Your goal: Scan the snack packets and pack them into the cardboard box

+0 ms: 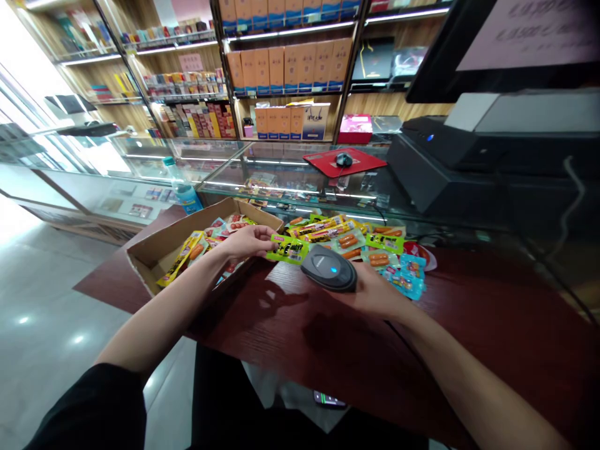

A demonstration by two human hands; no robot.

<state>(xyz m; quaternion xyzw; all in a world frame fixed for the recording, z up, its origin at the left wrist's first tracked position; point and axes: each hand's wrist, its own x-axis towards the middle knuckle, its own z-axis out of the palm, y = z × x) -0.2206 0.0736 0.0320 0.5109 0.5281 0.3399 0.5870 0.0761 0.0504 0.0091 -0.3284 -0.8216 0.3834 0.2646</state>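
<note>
Between the fingertips of my left hand [253, 242] is a green snack packet [287, 249], held by its left end. My right hand [368, 287] is wrapped round a dark grey barcode scanner [329, 269] with a lit blue spot on top. The scanner's nose is right by the packet's right end; whether they touch I cannot tell. Beneath my left forearm stands an open cardboard box [162, 250] with sausage packets and yellow snack sticks inside. Beyond the scanner lies a pile of packaged sausages [349, 239], with yellow sticks, green packets and blue packets [407, 278].
All this rests on a dark red wooden counter [281, 325]. A glass display case [281, 164] behind carries a mouse [344, 160] on a red mat. A blue bottle [182, 187] stands behind the box; a monitor and dark machine [435, 162] fill the right. The scanner's cable trails right.
</note>
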